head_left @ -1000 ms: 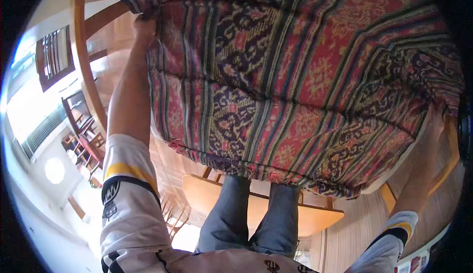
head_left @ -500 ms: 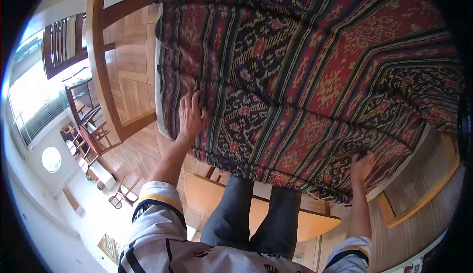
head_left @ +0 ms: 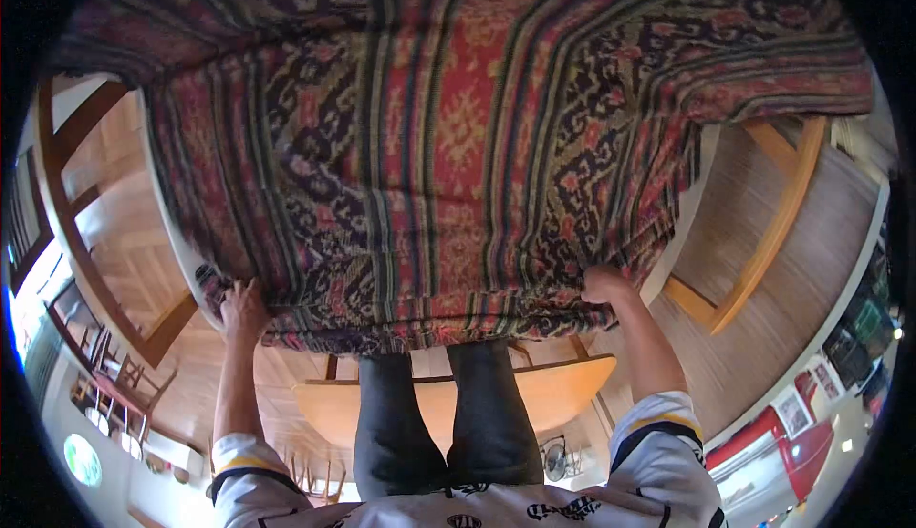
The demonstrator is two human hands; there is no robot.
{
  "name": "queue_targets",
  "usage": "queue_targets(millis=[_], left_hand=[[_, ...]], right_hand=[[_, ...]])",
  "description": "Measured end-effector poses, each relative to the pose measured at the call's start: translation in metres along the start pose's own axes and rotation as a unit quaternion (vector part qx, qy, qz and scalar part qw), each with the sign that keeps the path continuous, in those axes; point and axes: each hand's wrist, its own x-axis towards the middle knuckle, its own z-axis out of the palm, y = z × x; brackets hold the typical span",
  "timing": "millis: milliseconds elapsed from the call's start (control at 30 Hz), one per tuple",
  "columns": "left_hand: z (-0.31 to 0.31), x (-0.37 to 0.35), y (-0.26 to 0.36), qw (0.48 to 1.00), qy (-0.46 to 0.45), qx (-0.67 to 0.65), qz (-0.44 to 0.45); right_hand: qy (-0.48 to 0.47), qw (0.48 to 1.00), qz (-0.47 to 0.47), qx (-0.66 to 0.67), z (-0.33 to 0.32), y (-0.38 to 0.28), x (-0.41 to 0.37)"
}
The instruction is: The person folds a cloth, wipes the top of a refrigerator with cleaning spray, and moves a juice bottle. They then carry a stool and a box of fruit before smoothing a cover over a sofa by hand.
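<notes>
A patterned woven cloth [head_left: 460,137] in red, black and tan stripes is spread over a table, with creases along its near side. My left hand [head_left: 243,313] is at the near left corner of the cloth, its fingers bent down and closed on the fabric. Near the right end of the same edge, my right hand [head_left: 609,287] is closed on a bunched part of the cloth, its fingertips partly hidden. Between the hands, the front edge hangs in gathered folds. A strip of the pale tabletop [head_left: 181,247] shows past the cloth on the left.
Right in front of my legs [head_left: 401,423] is a light wooden bench [head_left: 549,399]. Wooden chairs stand close on the left [head_left: 62,208] and right [head_left: 787,227] of the table. A fan [head_left: 555,458] is on the floor behind me.
My view has turned, so the cloth's stripes now run more straight ahead. My left hand, flat on the cloth before, has come to the near left corner and closed. My right hand still grips the cloth.
</notes>
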Motion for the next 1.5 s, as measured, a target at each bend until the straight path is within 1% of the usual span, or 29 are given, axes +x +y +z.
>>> queue_targets(millis=[67, 100, 133, 200, 267, 333, 367, 433, 467, 533, 567, 633, 667, 700, 733, 767, 800, 867, 900, 1000, 1067, 1100, 1133, 1200, 1233, 1300, 1367, 1433, 1500], left_hand=[[-0.020, 0.016, 0.009, 0.990, 0.119, -0.079, -0.009], [-0.038, 0.025, 0.018, 0.978, 0.172, -0.121, -0.010], [-0.058, 0.038, 0.035, 0.960, 0.226, -0.163, -0.012], [-0.088, 0.064, 0.075, 0.913, 0.357, -0.195, -0.014], [-0.098, 0.088, 0.104, 0.921, 0.327, -0.213, 0.009], [-0.097, 0.102, 0.124, 0.937, 0.293, -0.188, 0.033], [-0.096, 0.104, 0.130, 0.947, 0.273, -0.167, 0.030], [-0.095, 0.109, 0.126, 0.958, 0.241, -0.147, 0.044], [-0.093, 0.109, 0.123, 0.971, 0.209, -0.117, 0.024], [-0.095, 0.105, 0.111, 0.961, 0.229, -0.140, 0.067], [-0.097, 0.103, 0.105, 0.956, 0.235, -0.163, 0.065], [-0.109, 0.097, 0.095, 0.945, 0.241, -0.212, 0.057], [-0.105, 0.108, 0.080, 0.927, 0.289, -0.236, 0.039], [-0.097, 0.125, 0.057, 0.905, 0.337, -0.260, 0.020], [-0.092, 0.141, 0.036, 0.875, 0.394, -0.280, 0.025], [-0.092, 0.152, 0.015, 0.860, 0.343, -0.379, 0.004], [-0.111, 0.147, 0.019, 0.855, 0.366, -0.368, -0.016], [-0.098, 0.173, -0.002, 0.860, 0.442, -0.253, -0.024], [-0.090, 0.182, -0.011, 0.859, 0.440, -0.264, 0.001], [-0.071, 0.195, -0.024, 0.852, 0.445, -0.274, 0.038], [-0.067, 0.196, -0.026, 0.849, 0.463, -0.255, 0.007], [-0.068, 0.195, -0.027, 0.862, 0.400, -0.310, -0.020], [-0.071, 0.193, -0.030, 0.868, 0.385, -0.312, -0.030], [-0.075, 0.197, -0.042, 0.877, 0.360, -0.316, -0.049], [-0.072, 0.201, -0.055, 0.877, 0.356, -0.319, -0.047], [-0.077, 0.219, -0.090, 0.883, 0.363, -0.296, -0.016], [-0.088, 0.244, -0.138, 0.893, 0.379, -0.244, 0.018], [-0.109, 0.269, -0.195, 0.901, 0.407, -0.130, 0.075], [-0.133, 0.296, -0.259, 0.880, 0.441, 0.062, 0.163]], right_hand=[[0.164, 0.982, -0.058, -0.076, -0.020, 0.004, -0.007], [0.337, 0.940, -0.047, 0.017, -0.037, -0.006, -0.023], [0.498, 0.860, -0.033, 0.110, -0.059, -0.019, -0.040], [0.561, 0.807, -0.036, 0.181, -0.103, -0.036, -0.047], [0.587, 0.776, -0.005, 0.229, -0.139, -0.062, -0.053], [0.522, 0.833, -0.005, 0.181, -0.160, -0.070, -0.048], [0.532, 0.826, -0.009, 0.188, -0.161, -0.070, -0.041], [0.555, 0.808, -0.024, 0.198, -0.161, -0.066, -0.021], [0.546, 0.812, -0.049, 0.200, -0.155, -0.055, -0.016], [0.529, 0.818, -0.105, 0.201, -0.149, -0.033, -0.017], [0.560, 0.778, -0.064, 0.276, -0.149, -0.014, -0.024], [0.680, 0.660, 0.039, 0.318, -0.150, 0.041, -0.013], [0.736, 0.599, 0.070, 0.306, -0.153, 0.073, -0.008], [0.821, 0.509, 0.078, 0.247, -0.155, 0.115, 0.013], [0.814, 0.514, 0.146, 0.227, -0.162, 0.158, 0.037], [0.804, 0.515, 0.214, 0.206, -0.166, 0.185, 0.052], [0.746, 0.587, 0.217, 0.228, -0.168, 0.191, 0.044], [0.607, 0.716, 0.218, 0.268, -0.177, 0.196, 0.019], [0.594, 0.736, 0.230, 0.231, -0.169, 0.234, 0.057], [0.530, 0.710, 0.268, 0.379, -0.148, 0.237, 0.048], [0.505, 0.757, 0.212, 0.356, -0.128, 0.242, 0.053], [0.523, 0.745, 0.213, 0.356, -0.126, 0.244, 0.053], [0.540, 0.733, 0.214, 0.354, -0.123, 0.248, 0.053], [0.632, 0.622, 0.274, 0.374, -0.131, 0.264, 0.051], [0.754, 0.540, 0.205, 0.313, -0.123, 0.300, 0.075], [0.728, 0.517, 0.147, 0.426, -0.156, 0.296, 0.045], [0.627, 0.440, -0.004, 0.643, -0.183, 0.291, 0.018], [0.537, 0.414, -0.085, 0.730, -0.205, 0.283, 0.001], [0.502, 0.467, -0.093, 0.722, -0.222, 0.277, -0.010]])
